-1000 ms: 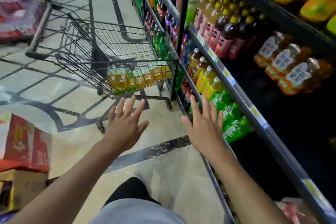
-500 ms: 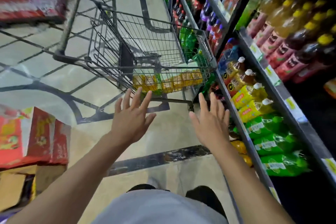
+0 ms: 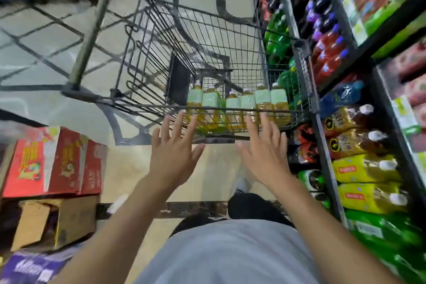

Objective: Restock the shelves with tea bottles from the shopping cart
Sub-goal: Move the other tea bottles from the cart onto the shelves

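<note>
Six tea bottles stand upright in a row at the near end of the shopping cart, in the middle of the frame, their pale labels and white caps showing through the wire. They sit tight against the cart's front wall, which probably puts them within easy reach from this side. Both hands are empty and spread, fingers straight and apart. The left hand and the right hand hover side by side just short of the cart's near rim, palms down, with the fingertips overlapping the wire edge in the picture; whether they touch it I cannot tell. Held like this, they look set to go over the rim for one or more bottles, so the restocking seems to be at the reach-in step.

The shelves run down the right of the frame, packed with yellow, green, brown and red drinks lying or standing close together. The cart stands just beside them, which keeps the carry short. Red cartons and an open brown box sit on the floor at lower left, clear of the reach. The cart's front rim is the one thing between the hands and the bottles, and the bottles must be lifted above it.
</note>
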Available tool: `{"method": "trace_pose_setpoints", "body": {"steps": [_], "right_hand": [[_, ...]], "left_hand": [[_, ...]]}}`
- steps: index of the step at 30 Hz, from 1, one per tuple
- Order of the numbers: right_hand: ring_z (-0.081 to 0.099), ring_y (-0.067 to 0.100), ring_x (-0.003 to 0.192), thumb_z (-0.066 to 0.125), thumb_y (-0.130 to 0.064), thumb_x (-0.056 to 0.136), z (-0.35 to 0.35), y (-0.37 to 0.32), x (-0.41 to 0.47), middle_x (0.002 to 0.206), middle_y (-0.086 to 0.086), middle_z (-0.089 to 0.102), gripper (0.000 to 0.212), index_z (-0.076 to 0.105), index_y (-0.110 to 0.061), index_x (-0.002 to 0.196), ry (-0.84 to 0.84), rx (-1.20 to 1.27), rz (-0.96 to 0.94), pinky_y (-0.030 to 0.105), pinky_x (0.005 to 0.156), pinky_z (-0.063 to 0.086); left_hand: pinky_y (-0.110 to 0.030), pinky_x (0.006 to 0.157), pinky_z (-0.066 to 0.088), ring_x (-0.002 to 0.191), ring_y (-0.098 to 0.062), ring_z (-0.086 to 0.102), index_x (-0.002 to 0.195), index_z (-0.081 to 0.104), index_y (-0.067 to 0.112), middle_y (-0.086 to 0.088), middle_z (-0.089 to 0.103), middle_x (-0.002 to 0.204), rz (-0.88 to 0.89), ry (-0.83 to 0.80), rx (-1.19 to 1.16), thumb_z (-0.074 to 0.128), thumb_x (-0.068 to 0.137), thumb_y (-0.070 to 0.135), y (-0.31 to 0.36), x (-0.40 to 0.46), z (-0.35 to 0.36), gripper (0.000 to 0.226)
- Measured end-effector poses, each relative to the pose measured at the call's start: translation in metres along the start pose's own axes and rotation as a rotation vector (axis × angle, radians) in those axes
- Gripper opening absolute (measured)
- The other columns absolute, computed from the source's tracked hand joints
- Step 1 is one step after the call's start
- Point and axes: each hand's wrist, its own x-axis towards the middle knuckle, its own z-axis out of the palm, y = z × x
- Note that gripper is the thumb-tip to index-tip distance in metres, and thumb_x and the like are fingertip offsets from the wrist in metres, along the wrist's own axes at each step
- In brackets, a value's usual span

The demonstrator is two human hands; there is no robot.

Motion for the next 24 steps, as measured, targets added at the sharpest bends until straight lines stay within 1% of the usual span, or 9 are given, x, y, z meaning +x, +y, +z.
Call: {"method": "trace_pose_setpoints", "body": {"steps": [2, 4, 5, 8, 10, 15, 18, 22, 24], "right_hand": [[-0.008, 0.032, 0.156, 0.030, -0.055, 0.105, -0.012, -0.003, 0.036, 0.169, 0.005, -0.015, 0.069, -0.004, -0.033, 0.161, 0.003, -0.050, -0.076, 0.057, 0.125, 0.000], [-0.008, 0.033, 0.155, 0.029, -0.056, 0.105, -0.025, -0.008, 0.071, 0.169, 0.006, -0.016, 0.069, -0.005, -0.033, 0.161, 0.001, -0.108, -0.153, 0.058, 0.124, -0.001], [-0.008, 0.033, 0.156, 0.029, -0.056, 0.105, -0.031, -0.011, 0.087, 0.169, 0.005, -0.016, 0.069, -0.005, -0.033, 0.161, -0.009, -0.121, -0.184, 0.058, 0.124, -0.002], [-0.009, 0.033, 0.156, 0.029, -0.055, 0.105, -0.041, -0.018, 0.128, 0.169, 0.005, -0.016, 0.068, -0.003, -0.034, 0.161, -0.042, -0.127, -0.229, 0.058, 0.124, -0.003], [-0.007, 0.034, 0.156, 0.029, -0.056, 0.105, -0.042, -0.021, 0.153, 0.170, 0.006, -0.014, 0.068, 0.000, -0.033, 0.161, -0.063, -0.137, -0.235, 0.058, 0.124, -0.002], [-0.006, 0.033, 0.156, 0.032, -0.056, 0.104, -0.022, -0.027, 0.206, 0.170, 0.004, -0.014, 0.069, 0.001, -0.034, 0.162, -0.159, -0.120, -0.168, 0.058, 0.125, 0.000], [-0.003, 0.034, 0.156, 0.033, -0.054, 0.105, -0.006, -0.031, 0.230, 0.170, 0.004, -0.012, 0.069, 0.001, -0.032, 0.162, -0.217, -0.102, -0.086, 0.059, 0.125, 0.002], [-0.007, 0.034, 0.156, 0.034, -0.052, 0.106, 0.016, -0.038, 0.263, 0.169, 0.005, -0.017, 0.071, -0.002, -0.031, 0.163, -0.336, -0.053, 0.000, 0.056, 0.126, 0.003], [-0.008, 0.033, 0.156, 0.037, -0.051, 0.106, 0.029, -0.039, 0.279, 0.169, 0.005, -0.017, 0.072, -0.003, -0.031, 0.163, -0.382, -0.024, 0.020, 0.054, 0.126, 0.000]], "left_hand": [[-0.053, 0.124, 0.010, 0.158, -0.032, -0.004, 0.163, 0.002, 0.035, -0.002, 0.001, 0.172, -0.058, 0.022, -0.025, 0.017, 0.102, 0.065, 0.005, 0.022, -0.006, 0.069], [-0.052, 0.123, 0.010, 0.157, -0.032, -0.002, 0.162, 0.004, 0.036, -0.001, 0.003, 0.172, -0.100, 0.040, -0.041, 0.011, 0.098, 0.067, 0.009, 0.046, -0.016, 0.072], [-0.052, 0.124, 0.009, 0.158, -0.032, -0.003, 0.162, 0.004, 0.035, -0.001, 0.002, 0.172, -0.119, 0.029, -0.048, 0.012, 0.099, 0.066, 0.010, 0.058, -0.020, 0.071], [-0.051, 0.124, 0.004, 0.157, -0.030, -0.007, 0.163, 0.002, 0.034, 0.000, -0.003, 0.172, -0.170, -0.011, -0.087, 0.025, 0.103, 0.061, 0.007, 0.089, -0.030, 0.069], [-0.050, 0.124, 0.002, 0.157, -0.030, -0.008, 0.163, 0.000, 0.034, 0.000, -0.005, 0.172, -0.188, -0.039, -0.086, 0.025, 0.104, 0.060, -0.001, 0.113, -0.034, 0.069], [-0.050, 0.124, 0.002, 0.157, -0.030, -0.010, 0.163, -0.002, 0.034, 0.000, -0.007, 0.172, -0.165, -0.159, -0.120, 0.027, 0.105, 0.057, -0.026, 0.177, -0.018, 0.068], [-0.051, 0.123, 0.009, 0.157, -0.031, -0.005, 0.163, 0.001, 0.032, -0.002, -0.002, 0.172, -0.129, -0.205, -0.116, 0.029, 0.105, 0.057, -0.043, 0.217, 0.000, 0.069], [-0.054, 0.122, 0.016, 0.157, -0.033, -0.002, 0.163, 0.000, 0.030, -0.004, 0.000, 0.172, -0.137, -0.317, -0.160, 0.034, 0.105, 0.055, -0.057, 0.270, 0.030, 0.072], [-0.054, 0.121, 0.021, 0.156, -0.035, 0.004, 0.163, 0.003, 0.028, -0.006, 0.005, 0.171, -0.134, -0.360, -0.205, 0.037, 0.105, 0.053, -0.061, 0.292, 0.049, 0.073]]}}
